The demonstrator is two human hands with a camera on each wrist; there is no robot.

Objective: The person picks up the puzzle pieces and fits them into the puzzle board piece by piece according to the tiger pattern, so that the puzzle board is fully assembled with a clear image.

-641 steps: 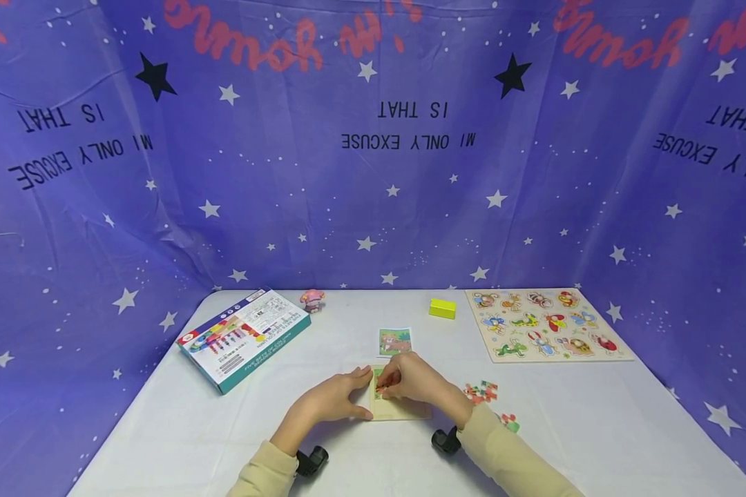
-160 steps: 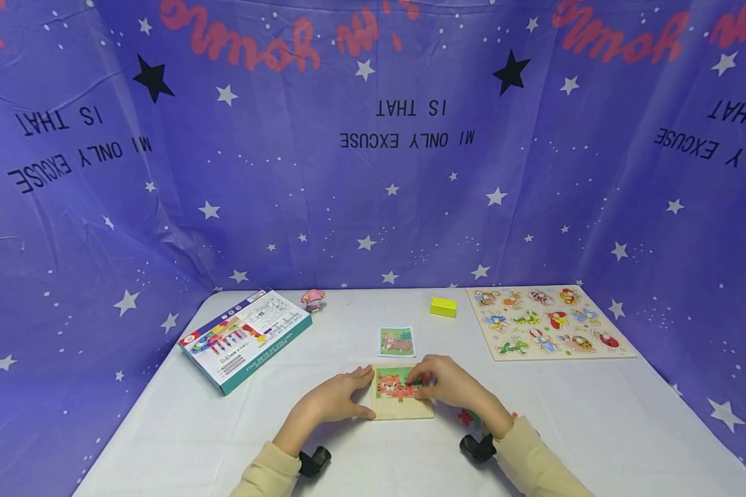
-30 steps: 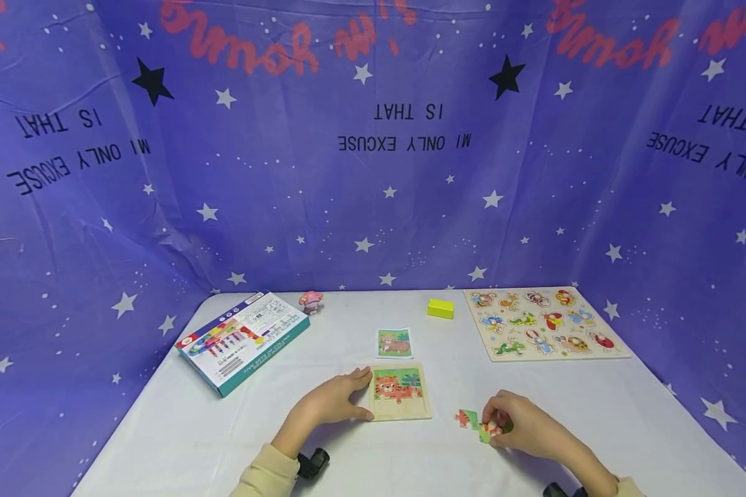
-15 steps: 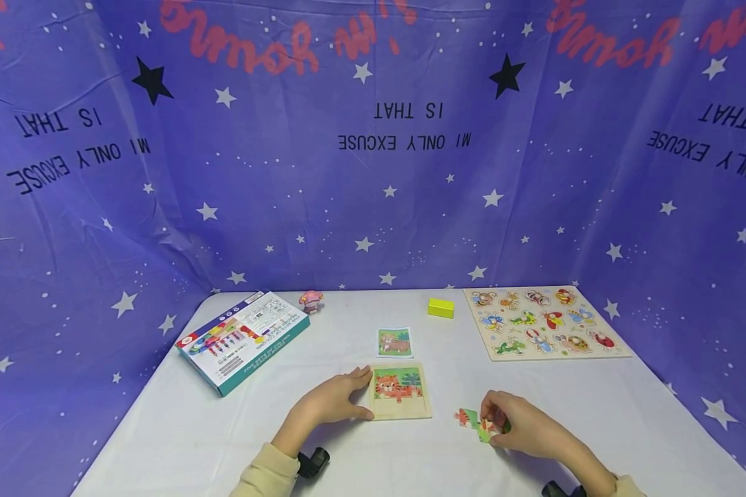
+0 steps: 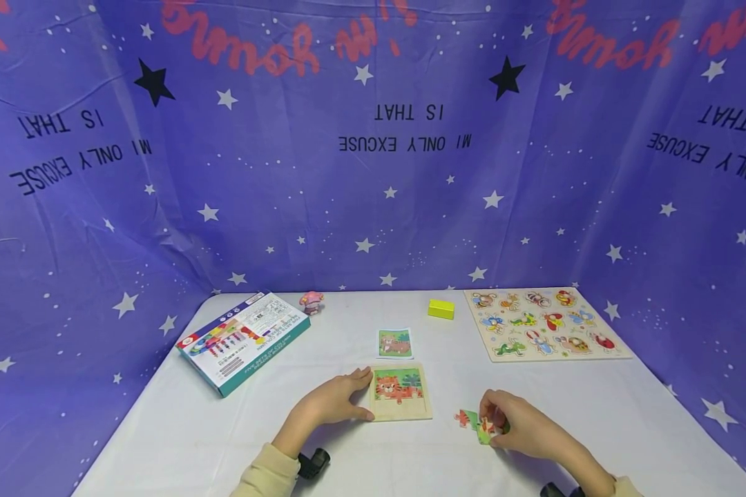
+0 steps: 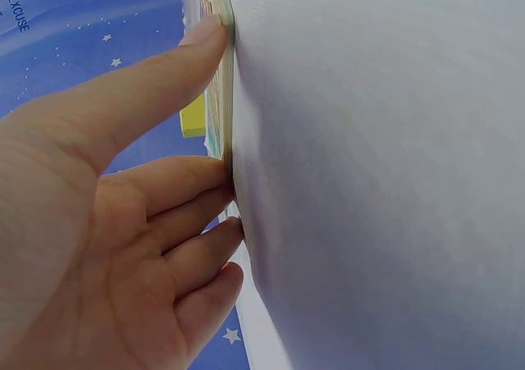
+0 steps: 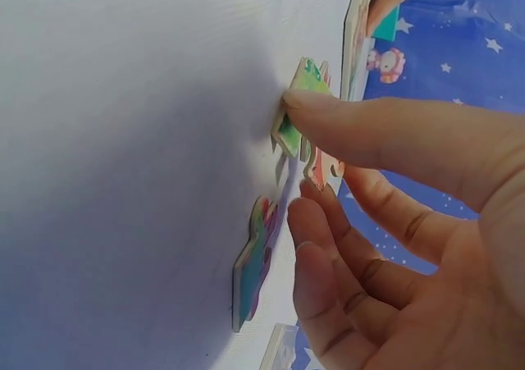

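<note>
My left hand [image 5: 337, 398] rests against the left edge of a square wooden puzzle tray [image 5: 400, 416], thumb at the near corner and fingers spread along the side. Joined pieces showing a red tiger on green [image 5: 398, 386] fill the tray's upper part; bare wood shows below. To the right, my right hand [image 5: 522, 424] pinches a green-and-red jigsaw piece [image 7: 302, 107] between thumb and index finger, tilted close over the table. A loose red-and-green piece [image 5: 468, 418] lies just left of it. Another piece [image 7: 253, 267] lies below the fingers, mostly hidden in the head view.
A tiger picture card [image 5: 395, 343] lies beyond the tray. Farther back are a yellow block [image 5: 441, 308], a pink figurine [image 5: 311, 301], a teal-sided toy box [image 5: 245, 342] at left and a wooden insect puzzle board [image 5: 543, 326] at right. A purple star-printed cloth [image 5: 373, 172] hangs behind.
Since the earliest frame, more tiger pieces fill the tray. My right hand has moved from the tray to the loose pieces at right; over the last second it barely shifts. My left hand stays put.
</note>
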